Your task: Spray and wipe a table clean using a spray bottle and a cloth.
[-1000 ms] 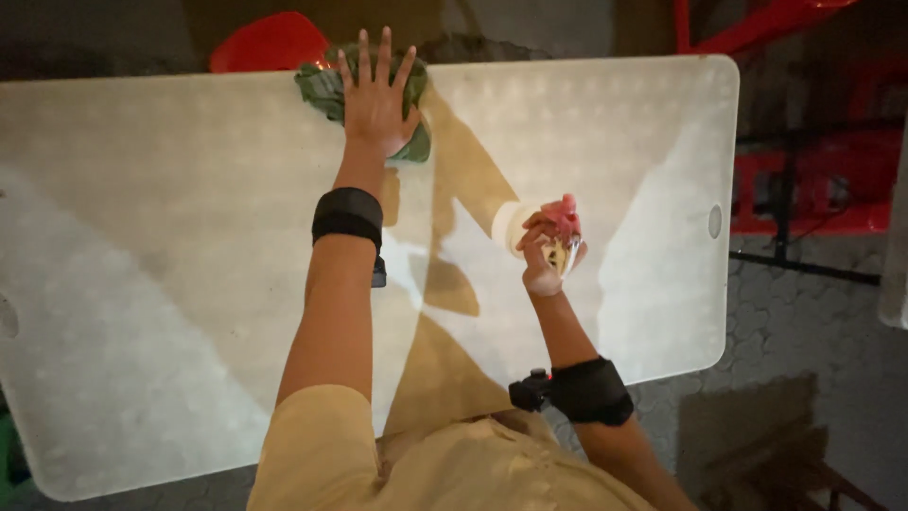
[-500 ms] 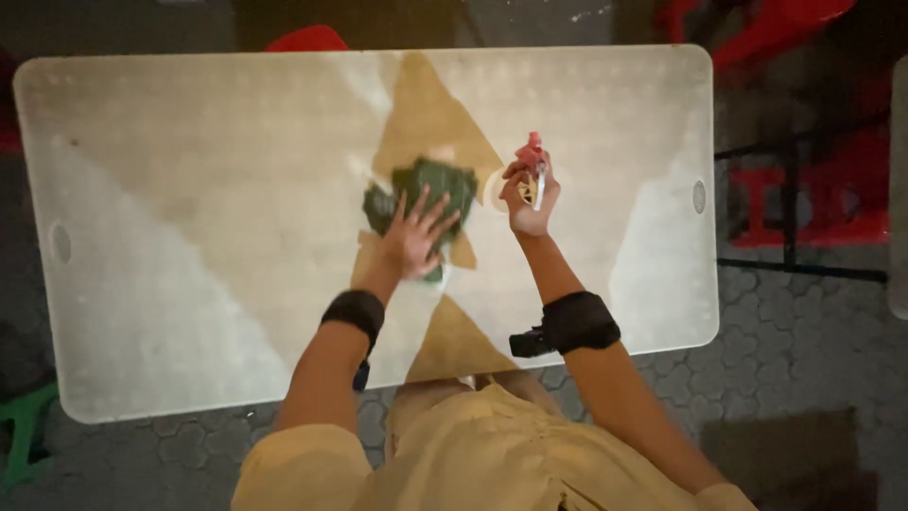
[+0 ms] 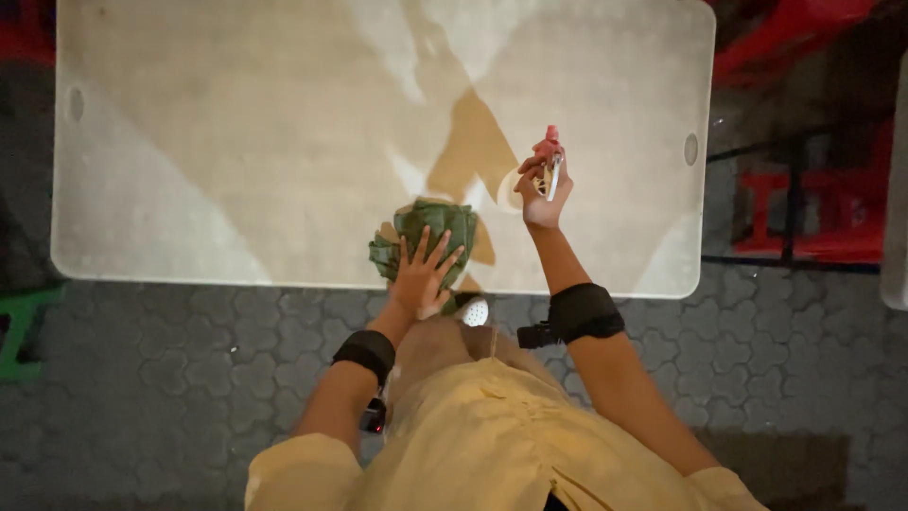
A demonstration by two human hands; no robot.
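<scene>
- Your left hand (image 3: 421,279) is flat on the crumpled green cloth rag (image 3: 430,232), fingers spread wide and pressing down. The rag sits right at the near edge of the pale, translucent plastic surface (image 3: 236,142), roughly 6 o'clock on it.
- The rag lies mostly under your fingertips and bunches out past them toward 12 o'clock. Your palm hangs back over the edge, so only the fingers are really on the cloth.
- Your right hand (image 3: 541,185) is up at about 2 o'clock from the rag, well apart from it. Its fingers are curled and pinched around a small spray bottle with a pink-red top (image 3: 550,159), which hangs above the surface.
- How far along? Hard to call. The surface has lighter and darker patches, but that looks like light and shadow as much as anything, so I can't tell wiped from unwiped. My guess is the middle strip near you is being worked, and the far-left stretch around 9 to 10 o'clock and the right end near 3 o'clock are still to do.
- No spray puddles or streaks that I can make out.
- Black bands sit on both forearms, and grey paving stones (image 3: 170,378) lie below the surface.
</scene>
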